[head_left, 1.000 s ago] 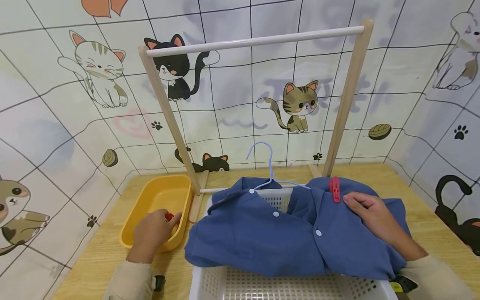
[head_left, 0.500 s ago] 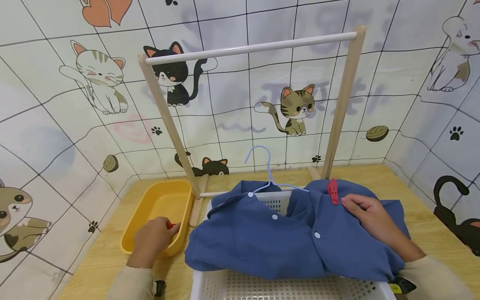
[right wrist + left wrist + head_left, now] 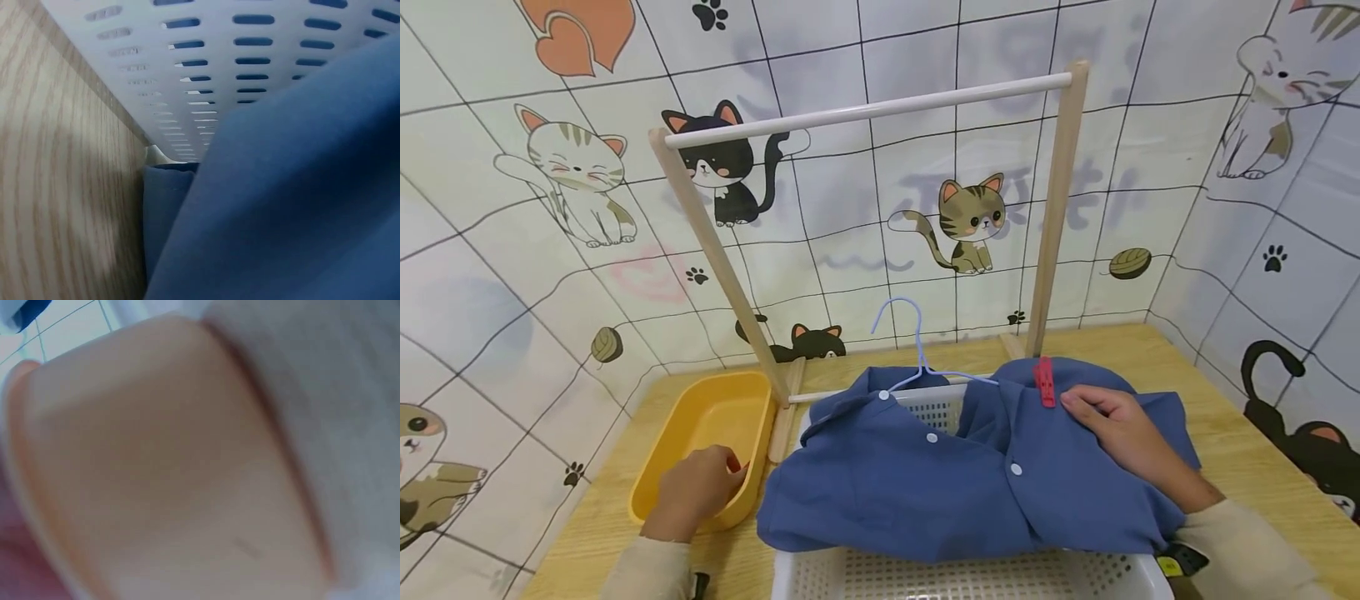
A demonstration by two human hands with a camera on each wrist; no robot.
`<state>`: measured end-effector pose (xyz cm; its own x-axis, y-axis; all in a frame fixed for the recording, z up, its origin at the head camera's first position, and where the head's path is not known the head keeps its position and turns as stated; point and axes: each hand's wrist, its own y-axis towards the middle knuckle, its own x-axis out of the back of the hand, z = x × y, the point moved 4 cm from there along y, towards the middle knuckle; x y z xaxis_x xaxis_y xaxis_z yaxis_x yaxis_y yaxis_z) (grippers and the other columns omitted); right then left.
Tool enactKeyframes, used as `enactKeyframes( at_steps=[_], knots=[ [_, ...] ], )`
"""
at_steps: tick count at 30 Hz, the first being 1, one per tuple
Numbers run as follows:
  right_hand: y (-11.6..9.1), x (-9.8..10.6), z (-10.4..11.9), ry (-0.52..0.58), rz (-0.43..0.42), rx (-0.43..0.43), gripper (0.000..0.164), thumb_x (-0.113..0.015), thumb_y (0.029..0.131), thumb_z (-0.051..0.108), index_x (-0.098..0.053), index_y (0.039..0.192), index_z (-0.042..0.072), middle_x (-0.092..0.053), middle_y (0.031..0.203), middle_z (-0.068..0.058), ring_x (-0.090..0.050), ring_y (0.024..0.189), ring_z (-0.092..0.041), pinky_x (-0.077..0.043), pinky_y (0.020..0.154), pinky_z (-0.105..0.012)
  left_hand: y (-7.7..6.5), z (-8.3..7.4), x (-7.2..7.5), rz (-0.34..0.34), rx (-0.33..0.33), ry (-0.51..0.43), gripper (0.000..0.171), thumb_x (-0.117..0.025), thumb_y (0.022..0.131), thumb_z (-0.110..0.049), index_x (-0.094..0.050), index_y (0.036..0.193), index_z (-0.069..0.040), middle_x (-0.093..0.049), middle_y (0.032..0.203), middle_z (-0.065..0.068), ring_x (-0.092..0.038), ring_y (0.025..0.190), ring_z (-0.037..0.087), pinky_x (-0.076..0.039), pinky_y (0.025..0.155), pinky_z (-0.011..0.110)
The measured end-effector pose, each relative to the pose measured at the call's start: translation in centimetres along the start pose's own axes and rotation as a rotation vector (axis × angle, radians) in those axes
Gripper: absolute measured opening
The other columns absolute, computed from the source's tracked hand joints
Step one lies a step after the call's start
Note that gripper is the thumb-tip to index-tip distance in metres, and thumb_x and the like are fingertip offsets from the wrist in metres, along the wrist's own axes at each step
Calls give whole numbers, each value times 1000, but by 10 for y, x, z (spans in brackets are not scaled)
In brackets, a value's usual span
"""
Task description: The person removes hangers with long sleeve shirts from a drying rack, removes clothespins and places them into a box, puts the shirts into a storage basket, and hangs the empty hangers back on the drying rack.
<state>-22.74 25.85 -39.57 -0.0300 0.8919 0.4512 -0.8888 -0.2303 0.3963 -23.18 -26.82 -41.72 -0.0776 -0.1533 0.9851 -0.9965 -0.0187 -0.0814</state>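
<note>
crosswise, blue shirt (image 3: pixel 910 492), hanger hook (image 3: pixel 918 327) opening left

2 beige sleeves (image 3: pixel 1247 546), the right with 1 yellow-marked black device (image 3: pixel 1189 561), the left with 1 small black piece (image 3: pixel 701 584)

Left hand (image 3: pixel 694 490): low and reaching forward, back turned up, knuckles bent, most of my fingertips tucked out of sight!
Left thumb (image 3: pixel 739 477): out on the right, set against the curled forefinger in a pinch.
Left forearm (image 3: pixel 647 571): slanting up from the bottom edge, sleeved to just short of the wrist.
Right hand (image 3: pixel 1112 421): higher, well apart from my left, fingers curled and pinching!
Right thumb (image 3: pixel 1082 410): pointing left, tip close to the forefinger.
Right forearm (image 3: pixel 1187 487): in from the lower right, bare near the wrist, sleeved beyond.
</note>
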Motion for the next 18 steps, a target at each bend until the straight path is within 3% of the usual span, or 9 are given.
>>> enactKeyframes(
  at_steps=[4,9,13,18],
  knots=[
    [2,-2,0,12,5,7,19,-49,104,4,-67,99,3,-60,78,12,-56,65,-11,-44,57,-26,-5,-5,15,-30,-6,-5,31,-64,95,-39,-73,99,-9,-71,81,6,-59,61,18,-44,50,35],
    [3,-1,2,4,1,13,20,-49,104,4,-67,97,4,-60,76,12,-56,63,-11,-44,57,-26,-9,-31,49,-121,-70,-30,30,-65,96,-35,-71,106,-8,-69,78,1,-56,60,14,-44,51,30],
    [3,0,5,2,11,12,21,-48,105,6,-66,95,5,-58,73,11,-56,60,-12,-45,56,-27,-11,-66,75,-179,-128,-23,21,-67,96,-33,-71,104,-14,-71,85,-1,-58,63,13,-46,53,29],
    [2,-1,5,-26,5,-7,21,-48,105,8,-66,93,6,-57,73,11,-55,62,-12,-44,56,-27,-14,-118,97,-197,-198,-22,22,-63,98,-40,-71,104,-20,-73,91,-3,-55,58,11,-43,47,27]
  ],
)
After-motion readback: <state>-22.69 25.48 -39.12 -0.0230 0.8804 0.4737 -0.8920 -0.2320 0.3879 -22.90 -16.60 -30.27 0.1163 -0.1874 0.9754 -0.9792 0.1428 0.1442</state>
